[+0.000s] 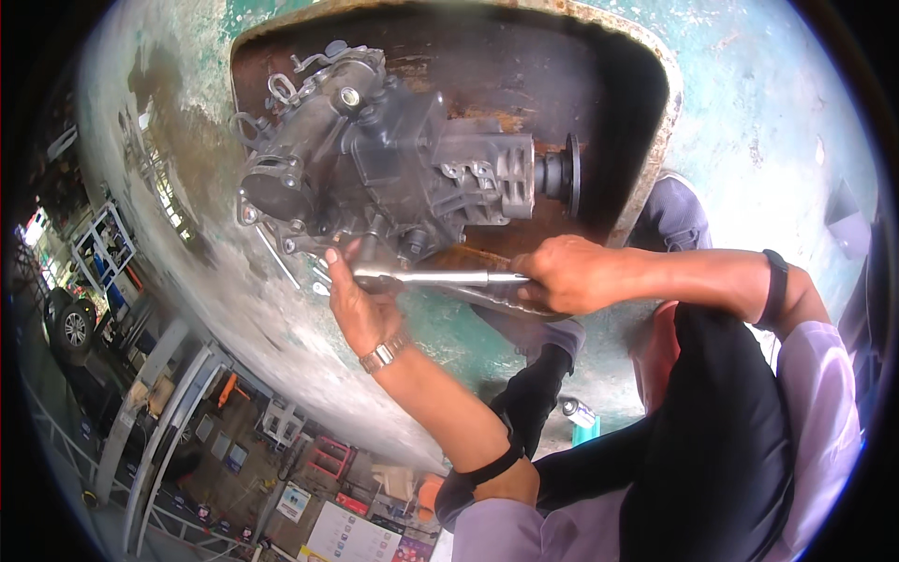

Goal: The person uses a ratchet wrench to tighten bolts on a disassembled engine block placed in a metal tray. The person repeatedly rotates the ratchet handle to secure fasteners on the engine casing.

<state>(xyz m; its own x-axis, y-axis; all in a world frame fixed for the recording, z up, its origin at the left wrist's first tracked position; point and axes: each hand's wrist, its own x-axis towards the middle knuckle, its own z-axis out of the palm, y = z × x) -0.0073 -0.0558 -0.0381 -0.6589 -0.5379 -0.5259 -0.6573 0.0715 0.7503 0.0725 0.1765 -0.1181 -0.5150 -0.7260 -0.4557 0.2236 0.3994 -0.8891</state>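
Metal dominates the scene: a grimy, cast grey engine assembly (393, 164), lumpy with ribs, bolt heads and wire clips, lies on a rusty brown steel plate (562, 84) with a rounded, flaking rim. Around it spreads a worn floor (749, 122) of chipped green paint over pale concrete. A smooth, shiny chrome wrench handle (440, 277) runs horizontally just below the assembly, its head meeting the casting's lower edge. The left hand (361, 304) cups the head end, fingers curled loosely around it, thumb up against the casting; a metal-link wristwatch (384, 353) sits on that wrist. The right hand (562, 273) is clenched tight around the handle's other end. A small cylindrical can (578, 410) stands on the floor nearby.
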